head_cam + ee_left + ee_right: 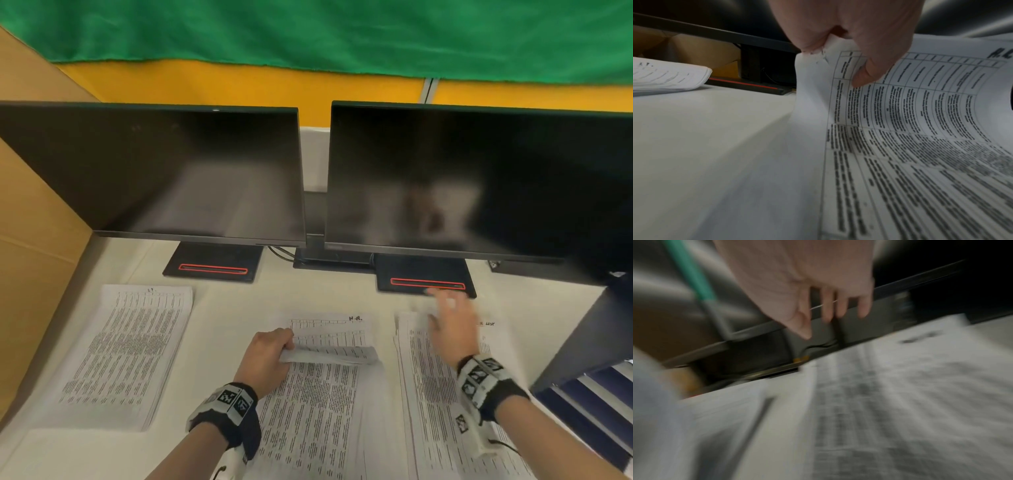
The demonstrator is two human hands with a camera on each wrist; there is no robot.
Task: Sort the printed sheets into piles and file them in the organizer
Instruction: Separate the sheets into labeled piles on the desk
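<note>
Three piles of printed sheets lie on the white desk: a left pile (126, 353), a middle pile (318, 404) and a right pile (442, 394). My left hand (270, 353) pinches the top sheet (910, 100) of the middle pile near its upper left corner and curls it up and back toward me. My right hand (448, 329) hovers, blurred by motion, over the top of the right pile with fingers (826, 308) spread and holding nothing. No organizer shows clearly.
Two dark monitors (154, 171) (479, 185) stand at the back on black bases with red stripes (214, 269). A cardboard wall (30, 240) bounds the left side. A dark object (582, 335) and striped fabric (596, 404) sit at the right edge.
</note>
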